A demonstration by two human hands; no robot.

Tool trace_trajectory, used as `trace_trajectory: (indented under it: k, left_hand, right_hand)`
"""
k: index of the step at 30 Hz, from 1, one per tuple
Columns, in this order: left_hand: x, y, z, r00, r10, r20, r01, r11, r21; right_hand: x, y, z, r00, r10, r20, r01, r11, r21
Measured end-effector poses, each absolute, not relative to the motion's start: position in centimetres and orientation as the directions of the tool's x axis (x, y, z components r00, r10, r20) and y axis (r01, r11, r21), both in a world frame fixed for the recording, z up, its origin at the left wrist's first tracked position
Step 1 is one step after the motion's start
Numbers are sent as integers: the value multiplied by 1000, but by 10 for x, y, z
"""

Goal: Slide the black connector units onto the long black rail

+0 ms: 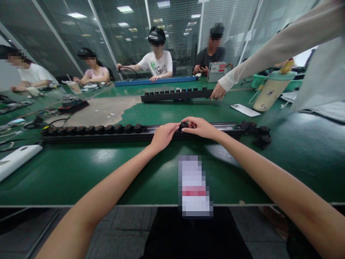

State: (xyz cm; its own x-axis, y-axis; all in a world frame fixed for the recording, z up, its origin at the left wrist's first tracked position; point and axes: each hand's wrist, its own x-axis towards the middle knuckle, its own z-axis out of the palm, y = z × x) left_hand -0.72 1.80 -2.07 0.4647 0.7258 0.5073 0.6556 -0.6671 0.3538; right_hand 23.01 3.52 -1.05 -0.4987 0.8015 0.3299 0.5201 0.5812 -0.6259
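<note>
A long black metal channel (118,137), like a power strip housing, lies across the green table in front of me. Several black socket modules (109,129) sit in a row in its left part. Over the channel's middle, a small black socket module (184,125) is pinched between the fingertips of my right hand (201,127). From the other side, my left hand (164,137) has its closed fingers against the same module; its thumb side is partly hidden. A few loose black modules (262,135) lie by the channel's right end.
Behind the channel, a person's hand (219,91) reaches in from the right and holds another black strip (176,95). A white phone (244,110) and a cream bottle (273,90) stand at right. A blurred-out phone (192,180) lies by the front edge. Several people sit opposite.
</note>
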Motion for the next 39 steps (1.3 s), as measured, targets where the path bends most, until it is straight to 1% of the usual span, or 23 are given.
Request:
trace_trajectory:
  k: [2,4,7,10,12,14,16,18,20,23,26,30,35,39]
  left_hand:
    - [-8,18,-21,506,700,505,649,-694,311]
    - [-10,16,-19,548,672,497,661,-713,234]
    - [-11,13,-11,610,637,471,712,-702,26]
    - [-11,8,3,658,646,387,747,-623,-232]
    - [-12,3,14,627,692,358,778,-527,-343]
    - [-14,0,23,532,776,338,827,-390,-405]
    - [-16,-3,28,419,855,306,866,-275,-417]
    - [-19,-5,30,320,911,261,894,-199,-401]
    - [-20,-6,31,251,944,213,913,-158,-376]
    - [-19,-8,33,205,964,170,928,-137,-345]
    - [-18,-12,36,155,972,174,939,-91,-332]
    - [-20,-18,39,48,978,202,952,16,-307]
    - [-23,-24,41,15,967,253,952,63,-298]
    - [-26,-25,43,-79,969,234,953,142,-267]
  right_hand:
    - [228,36,-12,-483,805,344,533,582,-614]
    - [226,37,-13,-480,806,348,542,584,-604]
    - [225,37,-13,-486,808,332,556,580,-596]
    - [225,36,-13,-478,814,331,582,575,-574]
    - [224,35,-14,-469,815,340,598,576,-557]
    - [224,34,-14,-466,815,345,607,578,-545]
    - [224,34,-14,-470,813,343,609,580,-541]
    - [224,33,-14,-471,813,344,610,581,-539]
    - [225,33,-13,-469,813,344,610,580,-540]
    - [225,32,-13,-465,818,340,611,574,-545]
    - [225,31,-13,-461,821,336,612,568,-550]
    - [225,32,-14,-460,821,338,610,569,-551]
    - [224,33,-16,-455,819,350,610,573,-547]
    - [224,34,-18,-451,820,353,620,572,-536]
